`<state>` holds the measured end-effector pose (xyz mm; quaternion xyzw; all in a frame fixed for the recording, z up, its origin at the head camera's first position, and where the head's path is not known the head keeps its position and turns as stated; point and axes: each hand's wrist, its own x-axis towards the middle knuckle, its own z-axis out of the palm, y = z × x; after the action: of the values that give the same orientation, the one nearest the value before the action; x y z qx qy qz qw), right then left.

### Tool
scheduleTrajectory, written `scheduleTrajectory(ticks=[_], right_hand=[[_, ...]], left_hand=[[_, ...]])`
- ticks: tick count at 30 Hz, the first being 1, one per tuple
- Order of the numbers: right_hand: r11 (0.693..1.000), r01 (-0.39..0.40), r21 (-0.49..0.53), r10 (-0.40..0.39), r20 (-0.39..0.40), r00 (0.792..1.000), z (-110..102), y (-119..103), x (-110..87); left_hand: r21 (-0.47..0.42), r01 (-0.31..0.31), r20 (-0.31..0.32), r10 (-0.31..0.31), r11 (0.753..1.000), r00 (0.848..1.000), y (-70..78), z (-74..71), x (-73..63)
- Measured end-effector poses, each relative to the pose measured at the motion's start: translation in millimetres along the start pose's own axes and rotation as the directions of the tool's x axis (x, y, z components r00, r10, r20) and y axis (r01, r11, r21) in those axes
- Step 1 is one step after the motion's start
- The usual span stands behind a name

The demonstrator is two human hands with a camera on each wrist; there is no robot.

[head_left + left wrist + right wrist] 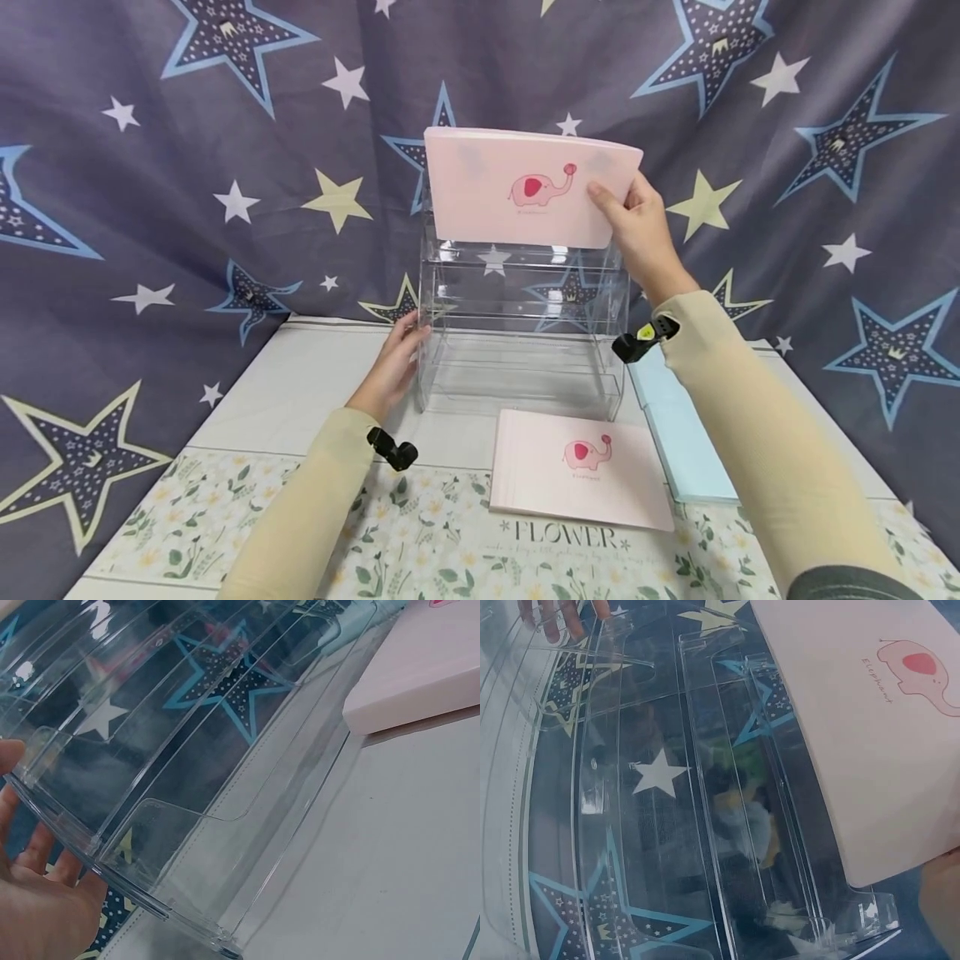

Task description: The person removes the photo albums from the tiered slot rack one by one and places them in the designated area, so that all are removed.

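My right hand (641,233) holds a pink notebook (480,187) with a red elephant on its cover by its right end, thumb on the front and fingers behind. The notebook is upright at the top tier of a clear plastic tiered rack (525,379), with its lower edge near a crossbar; whether it rests there I cannot tell. In the right wrist view, the notebook cover (870,772) tilts beside the clear tiers. My left hand (393,362) grips the rack's left side panel; the left wrist view shows the thumb and fingers (45,851) on either side of its edge.
Another pink elephant notebook or stack (547,467) lies flat in front of the rack. Light blue notebooks or folders (693,450) lie to its right, partly behind my right forearm. A flowered cloth (420,533) covers the table front; a dark starry curtain (300,225) hangs behind.
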<state>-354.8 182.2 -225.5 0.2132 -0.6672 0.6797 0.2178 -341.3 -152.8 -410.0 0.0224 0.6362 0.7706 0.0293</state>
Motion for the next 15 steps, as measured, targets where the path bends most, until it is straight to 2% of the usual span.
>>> scheduleTrajectory(ticks=[6,15], right_hand=[[1.0,-0.016,-0.013,0.016,0.012,1.0,-5.6,-0.5,-14.1],[0.998,-0.04,0.057,0.039,0.023,0.999,-19.8,5.2,-42.9]], left_hand=[[0.014,-0.021,-0.003,0.021,1.0,1.0,-0.9,-0.3,-0.5],[-0.001,0.006,-0.011,-0.006,1.0,1.0,0.2,-1.2,1.5]])
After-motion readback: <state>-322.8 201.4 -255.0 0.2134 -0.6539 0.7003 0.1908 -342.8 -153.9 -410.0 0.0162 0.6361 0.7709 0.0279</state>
